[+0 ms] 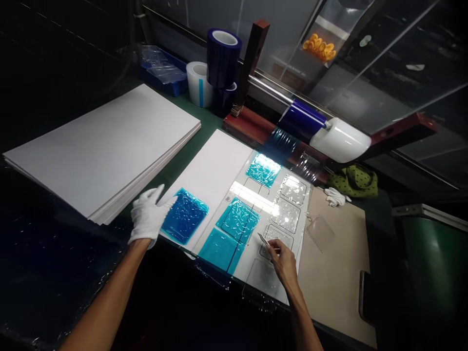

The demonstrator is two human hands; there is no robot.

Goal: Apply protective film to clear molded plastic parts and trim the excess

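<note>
My left hand [148,217], in a white cotton glove, is open with its fingers spread, at the edge of a dark blue film square [185,216] on a white sheet [215,168]. My right hand [284,261] is bare and pinches a small flat blade [263,240] over a clear film square [278,239]. Several other squares lie along the same white sheet, some clear and some in bright blue film [238,221]. The blade's tip points up and to the left, and its lower part is hidden by my fingers.
A tall stack of white sheets [102,151] lies to the left. Blue film rolls [223,58], a white tape roll [199,84] and a blue tray [164,73] stand behind. A film roller [321,129] crosses the back, and a beige board [334,268] lies right.
</note>
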